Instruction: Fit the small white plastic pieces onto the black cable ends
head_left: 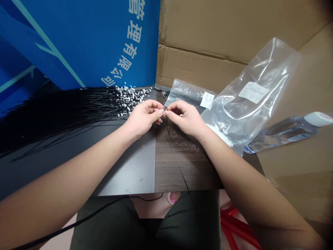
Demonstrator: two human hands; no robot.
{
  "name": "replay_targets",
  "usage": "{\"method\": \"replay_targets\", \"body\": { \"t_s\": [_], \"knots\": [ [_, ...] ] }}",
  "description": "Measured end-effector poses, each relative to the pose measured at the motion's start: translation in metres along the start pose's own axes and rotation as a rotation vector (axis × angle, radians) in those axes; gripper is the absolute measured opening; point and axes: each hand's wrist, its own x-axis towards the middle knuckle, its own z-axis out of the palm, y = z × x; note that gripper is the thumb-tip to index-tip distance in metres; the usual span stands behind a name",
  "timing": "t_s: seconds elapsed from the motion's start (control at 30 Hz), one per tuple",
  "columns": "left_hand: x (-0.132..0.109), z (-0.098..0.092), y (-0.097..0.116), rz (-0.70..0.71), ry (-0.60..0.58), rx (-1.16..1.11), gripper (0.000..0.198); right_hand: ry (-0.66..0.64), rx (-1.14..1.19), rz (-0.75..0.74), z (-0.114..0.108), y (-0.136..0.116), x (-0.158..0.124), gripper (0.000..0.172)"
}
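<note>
Over the dark tabletop, my left hand [146, 117] and my right hand [186, 117] meet fingertip to fingertip, both in a pinch. A thin black wire [176, 156] runs down from my right fingertips, across the wood-grain surface and over the front edge toward my lap. Its upper end is hidden between the fingers. What my left thumb and finger pinch is too small to make out. Just behind my left hand lie the white-tipped ends [130, 99] of a large bundle of black wires [59, 107].
Behind my right hand lies a flat clear bag [184, 91] with a label. A larger plastic bag [249, 100] and a water bottle [286, 133] are at the right. A blue printed panel [99, 41] and cardboard [203, 66] stand behind. Tiny scraps [184, 142] dot the tabletop.
</note>
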Motion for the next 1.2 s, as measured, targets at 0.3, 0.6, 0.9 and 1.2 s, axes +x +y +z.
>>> {"method": "replay_targets", "body": {
  "t_s": [0.3,0.6,0.9,1.2],
  "knots": [
    [-0.0019,0.0017,0.0032,-0.085,0.003,-0.154,0.026,-0.023,-0.059,-0.060,0.0010,-0.0002,-0.0015,0.011],
    [-0.0021,-0.0018,0.0035,-0.210,-0.037,-0.168,0.029,0.014,-0.129,-0.124,0.0006,0.0002,-0.0015,0.008],
    [-0.0027,-0.0020,0.0035,-0.215,-0.043,-0.172,0.022,0.008,-0.127,-0.142,0.0021,0.0013,-0.0025,0.007],
    [-0.0022,-0.0014,0.0064,-0.259,-0.029,-0.160,0.014,0.015,0.068,0.019,0.0031,0.0010,-0.0022,0.011]
  ]
}}
